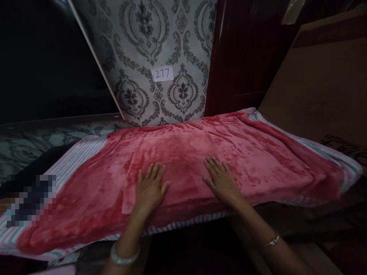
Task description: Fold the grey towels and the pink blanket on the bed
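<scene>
A plush red-pink blanket [177,149] lies spread in folded layers over a striped cloth [78,156]. My left hand [149,187] rests flat on the blanket, left of its middle, with the fingers apart and pointing away from me. To the right, my right hand [222,179] also lies palm down on the plush, fingers stretched out and angled to the left. Neither hand grips anything. A pale bangle [125,258] circles my left wrist, and a thin silver bracelet [273,240] is on my right.
Patterned wallpaper [143,34] with a paper label [162,73] reading 277 is behind the blanket. A dark screen [48,61] stands at the left. A dark red panel [237,57] and a large cardboard box [323,84] bound the right. A pixelated patch covers something at the left edge.
</scene>
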Demonstrator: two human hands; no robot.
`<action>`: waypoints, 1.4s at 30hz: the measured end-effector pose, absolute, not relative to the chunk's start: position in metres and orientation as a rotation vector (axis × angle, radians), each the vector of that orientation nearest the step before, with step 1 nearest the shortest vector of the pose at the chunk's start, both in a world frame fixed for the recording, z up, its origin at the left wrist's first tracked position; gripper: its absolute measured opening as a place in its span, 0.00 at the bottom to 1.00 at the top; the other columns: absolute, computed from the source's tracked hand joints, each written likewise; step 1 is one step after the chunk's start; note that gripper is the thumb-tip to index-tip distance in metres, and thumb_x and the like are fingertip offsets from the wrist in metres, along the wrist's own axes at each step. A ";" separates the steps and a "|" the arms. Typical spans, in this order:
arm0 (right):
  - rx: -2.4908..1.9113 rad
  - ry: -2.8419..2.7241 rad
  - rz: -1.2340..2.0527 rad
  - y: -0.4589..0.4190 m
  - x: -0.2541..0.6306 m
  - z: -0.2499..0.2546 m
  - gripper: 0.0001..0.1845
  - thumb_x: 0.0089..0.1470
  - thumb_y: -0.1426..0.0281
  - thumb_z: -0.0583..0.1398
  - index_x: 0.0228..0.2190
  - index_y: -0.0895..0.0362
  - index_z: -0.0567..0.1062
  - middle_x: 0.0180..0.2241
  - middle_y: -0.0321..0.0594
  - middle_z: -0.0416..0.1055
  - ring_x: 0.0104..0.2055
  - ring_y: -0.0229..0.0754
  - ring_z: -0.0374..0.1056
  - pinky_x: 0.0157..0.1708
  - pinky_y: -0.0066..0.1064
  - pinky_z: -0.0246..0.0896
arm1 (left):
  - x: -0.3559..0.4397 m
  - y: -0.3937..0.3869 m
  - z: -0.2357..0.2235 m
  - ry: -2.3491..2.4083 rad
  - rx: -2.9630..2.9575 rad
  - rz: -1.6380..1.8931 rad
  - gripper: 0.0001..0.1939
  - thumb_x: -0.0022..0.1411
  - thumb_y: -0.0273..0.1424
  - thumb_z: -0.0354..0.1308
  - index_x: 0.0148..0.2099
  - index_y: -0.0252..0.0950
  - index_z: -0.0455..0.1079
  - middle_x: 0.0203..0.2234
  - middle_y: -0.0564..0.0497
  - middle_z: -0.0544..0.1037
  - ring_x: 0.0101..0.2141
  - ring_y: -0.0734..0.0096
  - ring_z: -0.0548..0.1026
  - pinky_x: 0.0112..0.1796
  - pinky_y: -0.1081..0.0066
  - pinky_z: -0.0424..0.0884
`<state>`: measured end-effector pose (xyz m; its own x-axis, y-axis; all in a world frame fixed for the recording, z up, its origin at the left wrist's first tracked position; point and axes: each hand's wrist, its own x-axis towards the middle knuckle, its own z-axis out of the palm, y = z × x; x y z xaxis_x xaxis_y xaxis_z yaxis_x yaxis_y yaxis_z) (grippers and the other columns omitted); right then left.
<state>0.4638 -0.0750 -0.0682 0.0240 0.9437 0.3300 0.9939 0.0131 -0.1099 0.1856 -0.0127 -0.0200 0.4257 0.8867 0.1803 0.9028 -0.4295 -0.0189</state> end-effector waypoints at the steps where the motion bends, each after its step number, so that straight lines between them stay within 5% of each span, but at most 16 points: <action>1: -1.998 -1.992 -0.218 -0.075 0.464 -0.068 0.34 0.67 0.54 0.45 0.68 0.56 0.59 0.70 0.44 0.52 0.73 0.51 0.42 0.69 0.52 0.38 | 0.170 -0.012 -0.022 -1.671 -2.499 -0.211 0.31 0.70 0.44 0.48 0.71 0.43 0.57 0.70 0.44 0.57 0.70 0.51 0.53 0.66 0.40 0.46; 10: -1.924 -1.993 -0.093 -0.066 0.474 -0.056 0.33 0.67 0.56 0.45 0.66 0.56 0.64 0.67 0.47 0.58 0.70 0.52 0.51 0.68 0.53 0.43 | 0.082 -0.002 -0.020 -2.002 -2.175 -0.269 0.33 0.71 0.43 0.41 0.72 0.31 0.54 0.70 0.34 0.55 0.69 0.45 0.52 0.63 0.41 0.55; 14: -1.861 -1.977 -0.097 -0.024 0.474 -0.007 0.31 0.67 0.60 0.46 0.66 0.59 0.63 0.65 0.51 0.62 0.68 0.51 0.56 0.67 0.48 0.46 | 0.126 0.035 0.022 -1.811 -2.352 -0.282 0.31 0.71 0.41 0.42 0.72 0.34 0.54 0.70 0.38 0.56 0.70 0.53 0.52 0.66 0.45 0.50; 20: -2.027 -1.937 -0.033 0.064 0.449 0.046 0.31 0.67 0.61 0.48 0.69 0.54 0.57 0.71 0.47 0.49 0.72 0.55 0.46 0.67 0.54 0.43 | 0.212 0.116 0.062 -1.678 -2.574 -0.172 0.32 0.72 0.44 0.43 0.73 0.40 0.51 0.73 0.43 0.49 0.71 0.55 0.45 0.67 0.43 0.42; 25: -2.106 -1.978 -0.056 0.090 0.446 0.007 0.29 0.69 0.58 0.44 0.67 0.52 0.61 0.69 0.47 0.56 0.71 0.54 0.48 0.67 0.60 0.38 | 0.214 0.142 0.027 -1.767 -2.540 -0.084 0.31 0.73 0.44 0.40 0.73 0.41 0.52 0.71 0.42 0.53 0.71 0.53 0.49 0.66 0.39 0.41; 33: -2.079 -1.953 -0.098 0.094 0.455 -0.029 0.29 0.70 0.57 0.44 0.66 0.52 0.63 0.68 0.45 0.58 0.70 0.52 0.50 0.68 0.56 0.37 | 0.199 0.149 -0.002 -1.836 -2.521 -0.134 0.33 0.72 0.47 0.36 0.73 0.39 0.52 0.71 0.42 0.54 0.70 0.55 0.50 0.66 0.41 0.42; 38: -2.066 -1.940 -0.089 0.094 0.457 -0.027 0.29 0.70 0.57 0.44 0.66 0.52 0.63 0.68 0.45 0.58 0.70 0.52 0.50 0.68 0.55 0.39 | 0.189 0.153 0.002 -2.209 -2.280 -0.269 0.36 0.70 0.50 0.35 0.72 0.37 0.55 0.71 0.39 0.55 0.69 0.45 0.52 0.62 0.34 0.51; 42: -2.054 -1.930 -0.093 0.093 0.457 -0.027 0.29 0.70 0.58 0.44 0.65 0.52 0.64 0.68 0.44 0.59 0.70 0.51 0.51 0.67 0.55 0.40 | 0.179 0.158 0.004 -2.363 -2.267 -0.298 0.35 0.70 0.48 0.35 0.72 0.37 0.54 0.71 0.40 0.54 0.67 0.48 0.59 0.59 0.45 0.64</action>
<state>0.4569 0.0928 -0.0271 0.0851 0.9610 0.2633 0.9819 -0.0360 -0.1861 0.1787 0.1577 0.0038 -0.0435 0.9989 0.0193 0.9723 0.0379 0.2306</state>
